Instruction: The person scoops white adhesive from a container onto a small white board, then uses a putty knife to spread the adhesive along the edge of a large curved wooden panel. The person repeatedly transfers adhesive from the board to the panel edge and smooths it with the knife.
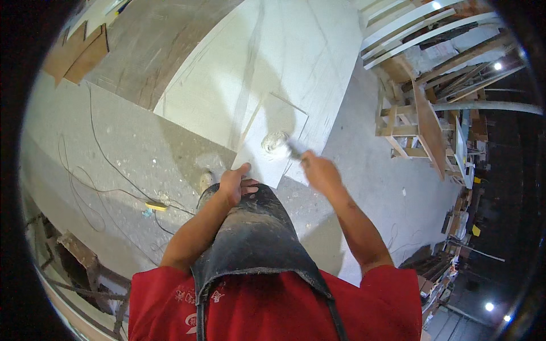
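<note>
A white rectangular board [263, 165] lies tilted over the near end of a large pale panel [227, 74]. On it sits a round mound of white paste [275, 143], with swirled marks. My right hand [322, 172] is closed round the short handle of what looks like a putty knife [294, 151]. Its working end meets the paste, smeared by motion and partly hidden. My left hand [233, 184] grips the board's near left corner, thumb on top. Below both hands hangs my dark, paste-stained apron [256, 227].
A brown sheet [165, 45] lies at the far left beside cut wood pieces [79, 54]. Cables and a yellow power strip [156, 206] run over the grey floor [114, 148] at left. Wooden frames [418, 122] and long white strips [409, 31] stand at right.
</note>
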The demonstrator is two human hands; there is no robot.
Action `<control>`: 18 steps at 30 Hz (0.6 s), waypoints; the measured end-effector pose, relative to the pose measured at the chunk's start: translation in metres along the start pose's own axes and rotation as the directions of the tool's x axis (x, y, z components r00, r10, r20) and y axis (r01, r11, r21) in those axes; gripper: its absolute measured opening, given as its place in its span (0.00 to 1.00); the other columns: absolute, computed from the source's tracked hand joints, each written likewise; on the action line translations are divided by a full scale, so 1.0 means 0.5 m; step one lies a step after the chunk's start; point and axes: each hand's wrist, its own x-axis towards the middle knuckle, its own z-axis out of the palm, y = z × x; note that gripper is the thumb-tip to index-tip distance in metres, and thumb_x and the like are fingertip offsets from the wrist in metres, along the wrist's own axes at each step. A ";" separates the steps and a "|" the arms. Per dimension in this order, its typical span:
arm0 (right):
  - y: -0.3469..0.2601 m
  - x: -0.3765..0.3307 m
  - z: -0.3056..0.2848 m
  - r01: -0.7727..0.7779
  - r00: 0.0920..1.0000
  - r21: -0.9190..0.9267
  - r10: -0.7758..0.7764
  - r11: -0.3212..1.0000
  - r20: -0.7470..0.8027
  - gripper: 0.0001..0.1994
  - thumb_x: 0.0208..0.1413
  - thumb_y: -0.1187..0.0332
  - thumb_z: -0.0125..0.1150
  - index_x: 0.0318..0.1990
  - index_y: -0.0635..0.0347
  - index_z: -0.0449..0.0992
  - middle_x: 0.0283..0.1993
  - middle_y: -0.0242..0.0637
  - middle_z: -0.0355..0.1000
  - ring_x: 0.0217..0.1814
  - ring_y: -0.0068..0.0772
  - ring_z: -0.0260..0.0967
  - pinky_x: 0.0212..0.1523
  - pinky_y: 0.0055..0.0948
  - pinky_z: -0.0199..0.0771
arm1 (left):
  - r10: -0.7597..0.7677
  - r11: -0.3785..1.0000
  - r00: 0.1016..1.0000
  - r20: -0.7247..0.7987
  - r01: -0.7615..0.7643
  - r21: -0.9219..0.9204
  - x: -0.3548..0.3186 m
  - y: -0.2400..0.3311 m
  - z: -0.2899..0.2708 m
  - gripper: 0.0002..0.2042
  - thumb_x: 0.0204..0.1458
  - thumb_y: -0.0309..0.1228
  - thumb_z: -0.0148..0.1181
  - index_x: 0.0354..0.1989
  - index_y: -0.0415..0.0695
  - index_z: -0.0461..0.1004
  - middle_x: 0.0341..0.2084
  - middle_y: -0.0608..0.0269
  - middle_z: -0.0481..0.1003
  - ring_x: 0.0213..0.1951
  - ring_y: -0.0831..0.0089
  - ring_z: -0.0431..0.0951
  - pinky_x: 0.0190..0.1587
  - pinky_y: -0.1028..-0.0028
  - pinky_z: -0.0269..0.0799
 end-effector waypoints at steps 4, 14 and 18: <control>-0.139 -0.025 0.089 0.050 0.997 0.027 -0.049 0.998 -0.057 0.12 0.67 0.64 0.46 0.50 0.61 0.70 0.33 0.57 0.77 0.37 0.63 0.77 0.39 0.59 0.76 | 0.016 0.999 0.993 -0.120 -0.010 0.050 -0.054 0.021 -0.054 0.21 0.61 0.37 0.61 0.56 0.35 0.69 0.43 0.50 0.76 0.38 0.54 0.82 0.32 0.57 0.84; -0.086 -0.028 0.057 0.111 0.993 0.078 -0.108 0.991 -0.051 0.12 0.65 0.60 0.53 0.49 0.56 0.70 0.34 0.53 0.77 0.36 0.63 0.76 0.36 0.57 0.73 | 0.049 0.999 0.995 -0.086 -0.048 0.012 -0.037 0.028 -0.037 0.20 0.61 0.36 0.60 0.55 0.33 0.69 0.43 0.49 0.77 0.35 0.54 0.83 0.30 0.59 0.84; -0.120 0.011 0.074 0.015 0.993 0.056 -0.008 0.998 -0.116 0.13 0.65 0.59 0.54 0.47 0.57 0.72 0.34 0.54 0.77 0.37 0.63 0.76 0.37 0.56 0.74 | 0.052 0.998 0.994 -0.097 -0.048 0.036 -0.034 0.026 -0.027 0.20 0.61 0.35 0.60 0.55 0.33 0.69 0.43 0.49 0.77 0.36 0.53 0.84 0.30 0.59 0.84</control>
